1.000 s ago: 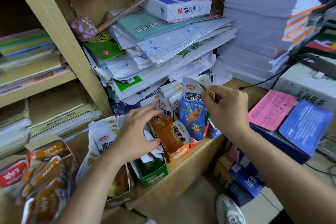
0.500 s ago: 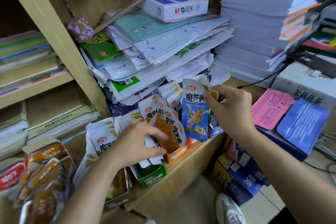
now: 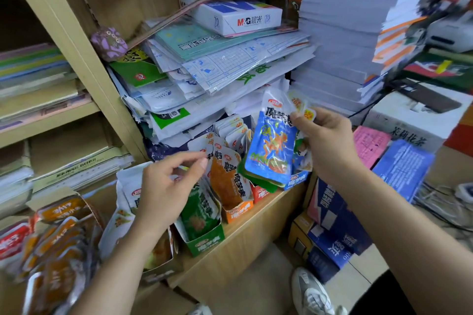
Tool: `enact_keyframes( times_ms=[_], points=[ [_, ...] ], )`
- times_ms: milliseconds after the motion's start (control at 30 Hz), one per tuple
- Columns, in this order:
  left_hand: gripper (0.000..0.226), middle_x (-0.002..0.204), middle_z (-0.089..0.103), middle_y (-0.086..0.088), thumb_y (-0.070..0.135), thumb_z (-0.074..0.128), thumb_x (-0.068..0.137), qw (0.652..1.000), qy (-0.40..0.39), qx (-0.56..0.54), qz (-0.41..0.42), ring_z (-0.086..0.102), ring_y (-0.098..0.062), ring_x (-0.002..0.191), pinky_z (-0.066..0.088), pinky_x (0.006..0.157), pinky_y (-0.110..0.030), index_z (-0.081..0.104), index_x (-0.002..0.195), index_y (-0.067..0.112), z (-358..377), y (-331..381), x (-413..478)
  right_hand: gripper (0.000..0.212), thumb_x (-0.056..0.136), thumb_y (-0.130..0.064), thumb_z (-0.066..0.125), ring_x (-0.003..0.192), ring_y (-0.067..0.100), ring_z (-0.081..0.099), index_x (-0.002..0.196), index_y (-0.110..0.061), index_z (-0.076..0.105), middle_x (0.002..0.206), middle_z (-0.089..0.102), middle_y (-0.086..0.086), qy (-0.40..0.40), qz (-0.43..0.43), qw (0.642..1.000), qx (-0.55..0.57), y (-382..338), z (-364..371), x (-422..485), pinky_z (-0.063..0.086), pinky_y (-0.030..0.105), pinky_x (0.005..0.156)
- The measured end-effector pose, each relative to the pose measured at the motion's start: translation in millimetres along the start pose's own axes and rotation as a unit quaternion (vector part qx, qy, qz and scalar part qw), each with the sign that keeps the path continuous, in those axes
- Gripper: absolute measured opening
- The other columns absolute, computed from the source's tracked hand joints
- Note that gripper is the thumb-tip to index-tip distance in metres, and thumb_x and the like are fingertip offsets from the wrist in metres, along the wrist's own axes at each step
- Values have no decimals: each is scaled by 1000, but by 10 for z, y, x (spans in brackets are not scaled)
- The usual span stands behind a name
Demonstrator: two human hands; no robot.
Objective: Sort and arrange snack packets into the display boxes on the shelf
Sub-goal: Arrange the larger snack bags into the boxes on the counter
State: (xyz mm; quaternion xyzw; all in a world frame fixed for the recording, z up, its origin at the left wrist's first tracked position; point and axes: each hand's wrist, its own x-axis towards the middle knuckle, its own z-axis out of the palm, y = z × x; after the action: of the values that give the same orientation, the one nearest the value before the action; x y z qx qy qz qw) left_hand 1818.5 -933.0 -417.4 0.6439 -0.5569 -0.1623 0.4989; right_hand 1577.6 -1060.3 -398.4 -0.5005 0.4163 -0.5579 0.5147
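On the wooden shelf [image 3: 256, 227] stands a row of small display boxes: green [image 3: 204, 241], orange [image 3: 239, 211], red [image 3: 261, 194] and blue [image 3: 297, 181]. Green packets [image 3: 198, 212] stand in the green box and orange packets [image 3: 225, 176] in the orange one. My right hand [image 3: 327, 146] pinches a blue snack packet [image 3: 271, 146] by its upper edge, with a few more packets behind it, raised above the blue box. My left hand [image 3: 166, 186] hovers over the green box, fingers loosely curled, its fingertips beside the white tops of the orange packets.
Plastic-wrapped paper sheets [image 3: 217, 66] and an M&G paper box [image 3: 238, 16] pile up right behind the display boxes. Tall paper stacks [image 3: 337, 46] stand to the right. An open carton of orange snacks [image 3: 56, 238] sits at lower left. Blue cartons [image 3: 332, 225] and my shoe [image 3: 309, 291] are on the floor.
My left hand let go of the white packets in the green box and lifted up and right. My right hand raised the blue packet slightly higher.
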Motion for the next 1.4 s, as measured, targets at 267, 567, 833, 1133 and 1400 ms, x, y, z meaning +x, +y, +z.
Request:
enact_keyframes(
  times_ms=[267, 567, 833, 1133, 1400],
  points=[
    [41, 116, 74, -8, 15, 76, 85, 923, -184, -291, -170, 71, -29, 109, 59, 90, -37, 65, 125, 16, 128, 447, -254, 14, 92, -12, 70, 38, 18, 45, 80, -3, 71, 67, 66, 10, -127, 94, 987, 19, 58, 401, -463, 37, 21, 35],
    [25, 109, 76, -11, 15, 65, 92, 919, 44, -336, -203, 73, -31, 102, 58, 85, -41, 69, 115, 6, -80, 229, -262, 46, 73, -18, 78, 94, 41, 70, 116, -7, 66, 109, 69, 26, -320, 148, 936, 14, 127, 668, -808, 56, 55, 82],
    [16, 103, 78, -10, 16, 64, 97, 912, 61, -329, -238, 74, -29, 98, 57, 90, -45, 73, 107, 8, -91, 201, -237, 43, 77, -28, 81, 99, 56, 61, 114, -9, 68, 119, 56, 35, -286, 128, 948, 48, 195, 801, -824, 44, 75, 86],
    [36, 87, 78, 1, 3, 88, 71, 966, -13, -187, -178, 76, -18, 79, 59, 71, -31, 71, 100, 18, 127, 317, -260, 42, 73, -20, 87, 79, 42, 71, 103, 1, 68, 97, 73, 24, -174, 136, 975, 28, 186, 642, -660, 60, 49, 65],
    [58, 92, 78, 6, -5, 90, 62, 972, -74, -160, -154, 75, -15, 82, 62, 71, -35, 66, 105, 25, 202, 410, -196, 19, 84, 0, 76, 61, 25, 71, 79, -6, 59, 78, 70, 16, -84, 152, 982, 77, 145, 306, -377, 53, 26, 47]
  ],
)
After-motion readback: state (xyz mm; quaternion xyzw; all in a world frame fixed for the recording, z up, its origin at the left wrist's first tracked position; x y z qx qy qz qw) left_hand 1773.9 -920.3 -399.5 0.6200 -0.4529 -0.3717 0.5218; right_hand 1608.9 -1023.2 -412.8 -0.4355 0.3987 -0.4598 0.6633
